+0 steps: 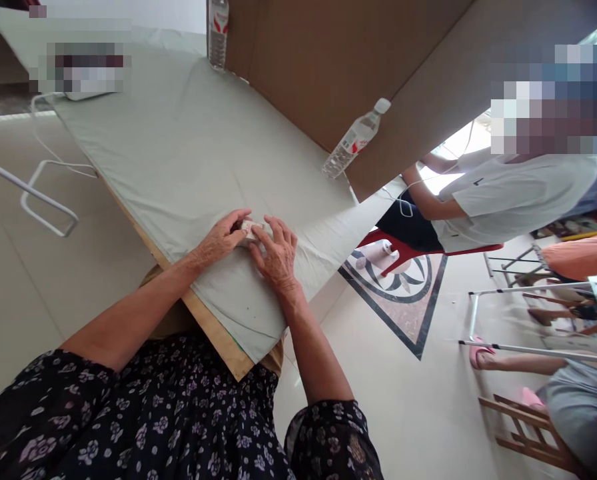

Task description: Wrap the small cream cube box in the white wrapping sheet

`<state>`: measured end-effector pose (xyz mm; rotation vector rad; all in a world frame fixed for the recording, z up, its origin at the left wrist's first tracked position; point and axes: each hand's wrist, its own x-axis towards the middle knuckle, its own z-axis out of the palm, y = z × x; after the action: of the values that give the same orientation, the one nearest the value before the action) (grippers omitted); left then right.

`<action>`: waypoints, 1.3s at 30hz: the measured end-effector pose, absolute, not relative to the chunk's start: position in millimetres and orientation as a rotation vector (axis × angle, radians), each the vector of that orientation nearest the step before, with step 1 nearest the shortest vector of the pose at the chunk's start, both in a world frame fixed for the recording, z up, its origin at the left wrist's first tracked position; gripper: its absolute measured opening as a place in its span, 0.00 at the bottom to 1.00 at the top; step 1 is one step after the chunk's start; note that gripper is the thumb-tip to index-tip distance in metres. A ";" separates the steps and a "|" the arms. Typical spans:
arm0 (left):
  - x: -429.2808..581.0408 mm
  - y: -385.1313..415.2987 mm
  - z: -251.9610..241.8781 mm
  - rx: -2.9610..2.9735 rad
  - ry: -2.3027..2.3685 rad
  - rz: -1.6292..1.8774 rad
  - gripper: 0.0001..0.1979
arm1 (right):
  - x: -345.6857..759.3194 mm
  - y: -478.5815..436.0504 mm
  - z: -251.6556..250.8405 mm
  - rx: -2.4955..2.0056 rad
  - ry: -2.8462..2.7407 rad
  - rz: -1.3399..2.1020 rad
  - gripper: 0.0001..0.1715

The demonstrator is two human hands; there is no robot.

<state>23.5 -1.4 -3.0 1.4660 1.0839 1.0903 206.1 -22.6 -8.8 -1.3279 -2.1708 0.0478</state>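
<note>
A small pale box-like piece with reddish markings (250,230) is between my hands, low over the cloth-covered table (178,153). My left hand (223,235) pinches its left end with thumb and fingers. At its right side, my right hand (277,255) is bent round it, with the thumb and a finger touching it and the other fingers slightly raised. My fingertips cover part of the piece, so its exact kind cannot be made out.
A clear plastic bottle (353,143) leans against a large cardboard panel (303,73). Another bottle (218,33) stands at the panel's far end. A white device (93,83) with a cable lies far left. A person in a white shirt (523,193) sits beyond the panel.
</note>
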 end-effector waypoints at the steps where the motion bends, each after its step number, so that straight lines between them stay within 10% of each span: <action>1: 23.9 -1.4 -3.6 1.460 1.077 1.093 0.32 | 206.4 -22.8 -9.6 -1.316 -2.164 0.066 0.21; 16: 12.5 1.7 -8.8 1.665 1.204 1.123 0.46 | 230.0 2.0 -17.9 -1.280 -2.026 0.583 0.57; 33: 15.0 -0.3 -14.2 1.768 1.248 1.106 0.44 | 225.9 -11.2 -22.0 -1.267 -1.918 0.567 0.39; 39: 17.5 -0.1 -13.0 1.628 1.247 1.186 0.38 | 229.7 -20.5 -24.8 -1.210 -1.738 0.495 0.19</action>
<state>17.5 -0.1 -13.0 1.6285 1.2466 1.1856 229.7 -20.5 -24.8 -1.2097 -1.7384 0.4949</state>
